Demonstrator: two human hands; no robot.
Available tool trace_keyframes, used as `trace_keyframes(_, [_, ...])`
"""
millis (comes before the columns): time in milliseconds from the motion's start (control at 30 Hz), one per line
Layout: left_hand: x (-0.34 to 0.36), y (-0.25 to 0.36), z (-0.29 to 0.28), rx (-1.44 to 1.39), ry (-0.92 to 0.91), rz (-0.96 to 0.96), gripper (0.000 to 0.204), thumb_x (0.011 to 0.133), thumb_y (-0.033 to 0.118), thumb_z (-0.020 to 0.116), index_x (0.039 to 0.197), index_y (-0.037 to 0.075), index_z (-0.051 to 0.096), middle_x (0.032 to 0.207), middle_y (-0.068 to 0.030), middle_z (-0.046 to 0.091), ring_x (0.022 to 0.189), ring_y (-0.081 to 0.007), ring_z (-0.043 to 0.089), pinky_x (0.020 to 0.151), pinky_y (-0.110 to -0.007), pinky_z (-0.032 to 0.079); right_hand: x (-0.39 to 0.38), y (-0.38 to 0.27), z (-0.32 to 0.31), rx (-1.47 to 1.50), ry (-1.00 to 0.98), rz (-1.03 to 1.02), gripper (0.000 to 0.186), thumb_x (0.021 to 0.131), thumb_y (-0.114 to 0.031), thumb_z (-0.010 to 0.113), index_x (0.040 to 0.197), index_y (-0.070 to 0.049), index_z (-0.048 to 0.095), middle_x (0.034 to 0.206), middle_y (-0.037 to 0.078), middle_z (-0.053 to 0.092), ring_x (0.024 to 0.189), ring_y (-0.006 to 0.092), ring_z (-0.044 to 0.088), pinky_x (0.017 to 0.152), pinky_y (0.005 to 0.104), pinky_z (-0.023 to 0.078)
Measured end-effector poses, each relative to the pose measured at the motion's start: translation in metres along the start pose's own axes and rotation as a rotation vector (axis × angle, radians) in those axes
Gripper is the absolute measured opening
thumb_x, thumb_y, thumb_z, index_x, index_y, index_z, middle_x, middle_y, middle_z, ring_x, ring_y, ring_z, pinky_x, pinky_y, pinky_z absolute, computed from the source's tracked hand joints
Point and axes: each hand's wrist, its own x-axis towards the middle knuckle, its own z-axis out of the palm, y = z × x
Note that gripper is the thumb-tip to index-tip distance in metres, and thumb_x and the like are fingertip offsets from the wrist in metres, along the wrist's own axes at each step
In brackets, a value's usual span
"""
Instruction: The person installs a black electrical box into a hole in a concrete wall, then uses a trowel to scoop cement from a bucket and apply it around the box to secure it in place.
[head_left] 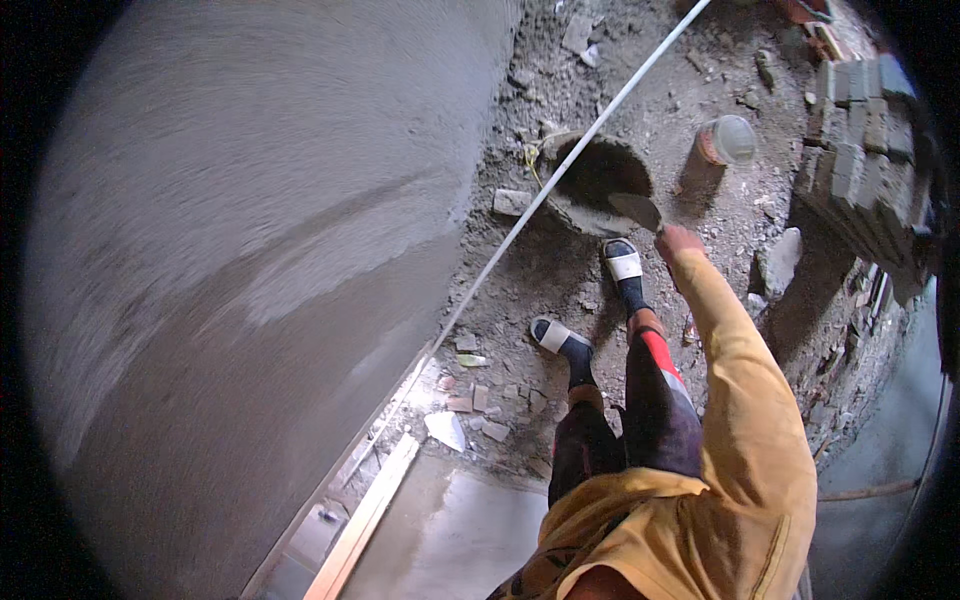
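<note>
Fingers (669, 237) of the right hand (681, 241) are wrapped around the handle end of a trowel (637, 209). I can't tell the left hand's state; it's outside my view. Trowel blade points left, over the near right rim of a round tub (588, 220). Tub interior is dark, so I can't tell whether the blade touches anything inside. Tub sits on the rubble-strewn floor (690, 195), toward its wall-side edge. A long pale pole (540, 198) crosses my view in front of the tub, running down to the foot of the wall (250, 230); can't tell whether it touches the rim. Wall is grey, with a lighter smeared patch low down. Yellow cord (532, 156) at the tub's left rim, brick piece (512, 202) just beside it. Clear bucket (729, 140) stands right of the tub, apart from it. Block stack (860, 140) at the floor's right edge. Both sandals (622, 262) are on the floor, one close to the tub. Wooden plank (368, 515) lies at the floor's near left corner.
</note>
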Motion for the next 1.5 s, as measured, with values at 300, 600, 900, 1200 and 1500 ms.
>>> trace_keyframes(300, [-0.397, 0.190, -0.016, -0.450, -1.393, -0.590, 0.070, 0.084, 0.018, 0.063, 0.142, 0.000, 0.029, 0.150, -0.0245, 0.024, 0.138, -0.0412, 0.023, 0.112, -0.051, 0.024, 0.157, -0.096, 0.064, -0.142, 0.035, -0.176, 0.025, 0.088, -0.030, 0.054, 0.097, -0.010, 0.067, 0.095, 0.016, 0.069, 0.091, 0.0344, 0.067, 0.078, 0.0436, 0.055])
trace_keyframes(600, [-0.431, 0.207, -0.054, -0.486, -1.683, -0.600, 0.051, 0.085, 0.022, 0.063, 0.126, -0.003, 0.049, 0.143, -0.0260, 0.035, 0.135, -0.0447, 0.027, 0.111, -0.053, 0.024, 0.132, -0.020, 0.060, 0.350, -0.108, -0.491, 0.044, 0.081, -0.040, 0.060, 0.106, -0.004, 0.065, 0.098, 0.022, 0.067, 0.093, 0.0382, 0.064, 0.081, 0.0448, 0.050])
trace_keyframes(900, [-0.364, 0.183, -0.005, -0.538, -1.248, -0.565, 0.031, 0.087, 0.013, 0.061, 0.114, -0.002, 0.056, 0.143, -0.0186, 0.039, 0.135, -0.0393, 0.031, 0.110, -0.051, 0.027, 0.057, 0.049, 0.020, 0.602, -0.264, -0.346, 0.042, 0.079, -0.043, 0.065, 0.099, -0.007, 0.069, 0.061, 0.007, 0.058, 0.051, 0.0143, 0.054, 0.051, 0.0335, 0.045])
trace_keyframes(1200, [-0.179, 0.024, 0.009, -0.271, -0.432, -0.427, 0.029, 0.090, 0.012, 0.057, 0.117, 0.003, 0.058, 0.138, -0.0157, 0.048, 0.135, -0.0359, 0.035, 0.111, -0.049, 0.024, -0.155, 0.011, -0.020, 0.758, 0.045, -0.738, 0.027, 0.090, -0.027, 0.058, 0.100, -0.002, 0.064, 0.069, 0.001, 0.057, 0.059, 0.0109, 0.051, 0.052, 0.0292, 0.041])
trace_keyframes(1500, [0.072, -0.161, -0.113, 0.100, 0.520, -0.147, 0.044, 0.091, 0.034, 0.059, 0.132, 0.019, 0.053, 0.148, -0.0109, 0.036, 0.138, -0.0368, 0.028, 0.107, -0.061, 0.021, -0.383, -0.144, -0.094, 1.317, -0.329, -0.988, 0.031, 0.090, -0.021, 0.057, 0.115, -0.003, 0.055, 0.077, 0.002, 0.056, 0.057, 0.0120, 0.056, 0.049, 0.0271, 0.047])
